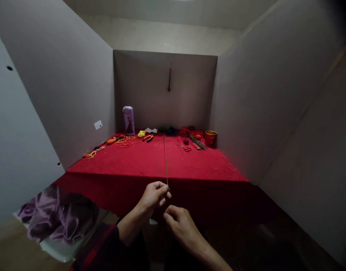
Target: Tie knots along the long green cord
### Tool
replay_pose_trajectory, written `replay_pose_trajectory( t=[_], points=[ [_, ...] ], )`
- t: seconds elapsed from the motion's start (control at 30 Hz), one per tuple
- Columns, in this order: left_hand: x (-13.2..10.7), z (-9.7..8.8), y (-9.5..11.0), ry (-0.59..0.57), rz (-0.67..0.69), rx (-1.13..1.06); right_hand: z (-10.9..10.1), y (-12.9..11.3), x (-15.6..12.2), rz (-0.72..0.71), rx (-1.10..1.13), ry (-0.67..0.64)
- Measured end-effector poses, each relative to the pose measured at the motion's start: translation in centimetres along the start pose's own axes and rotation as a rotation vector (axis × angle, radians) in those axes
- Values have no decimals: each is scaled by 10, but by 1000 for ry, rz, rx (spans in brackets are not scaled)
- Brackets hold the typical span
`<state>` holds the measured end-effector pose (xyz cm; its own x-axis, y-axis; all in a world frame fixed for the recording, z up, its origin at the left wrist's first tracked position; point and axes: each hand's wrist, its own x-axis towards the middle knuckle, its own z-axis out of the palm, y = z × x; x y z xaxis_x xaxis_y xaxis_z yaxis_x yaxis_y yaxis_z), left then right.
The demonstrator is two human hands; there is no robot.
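Note:
A thin green cord point(165, 160) runs in a straight line from the back of the red-covered table point(133, 162) over its front edge. My left hand point(154, 194) pinches the near end of this cord between thumb and fingers, just in front of the table. A small dark bit, too small to make out, shows at those fingertips. Lower and to the right, my right hand point(181, 224) is closed with thumb and index finger together. Whatever it grips, if anything, is hidden.
At the back left stand a purple bottle point(129, 121) and pliers point(149, 137). Scissors point(185, 148), a purple ball point(185, 141) and a red cup point(210, 138) lie or stand right. A braided piece point(169, 79) hangs behind. Purple cloth point(60, 214) fills a tub at left.

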<state>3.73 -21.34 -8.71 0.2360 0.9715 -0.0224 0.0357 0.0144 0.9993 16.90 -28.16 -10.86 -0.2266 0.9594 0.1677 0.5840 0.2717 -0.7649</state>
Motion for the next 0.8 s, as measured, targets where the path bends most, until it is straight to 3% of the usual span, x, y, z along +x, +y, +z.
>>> replay_pose_trajectory(
  t=[0.07,0.13,0.27,0.3,0.4,0.47,0.6,0.8],
  points=[
    [-1,0,0,0,-48,-112,-3,3,-5,43,-130,3],
    [-2,-1,2,26,-50,-115,-13,1,-4,42,-227,92],
    [-4,-2,7,35,-24,-78,-32,-13,20,-70,-84,341],
    [-5,-2,8,32,-12,-63,-33,-15,30,-68,-9,322],
    [-4,-3,6,34,9,-4,-28,-13,57,-3,168,70],
    [-4,-5,4,65,46,88,-23,-8,69,11,198,-13],
    [-10,-12,4,151,235,451,-20,2,80,4,198,45],
    [-37,-9,0,260,423,1063,-13,6,81,121,347,-10]
  ],
)
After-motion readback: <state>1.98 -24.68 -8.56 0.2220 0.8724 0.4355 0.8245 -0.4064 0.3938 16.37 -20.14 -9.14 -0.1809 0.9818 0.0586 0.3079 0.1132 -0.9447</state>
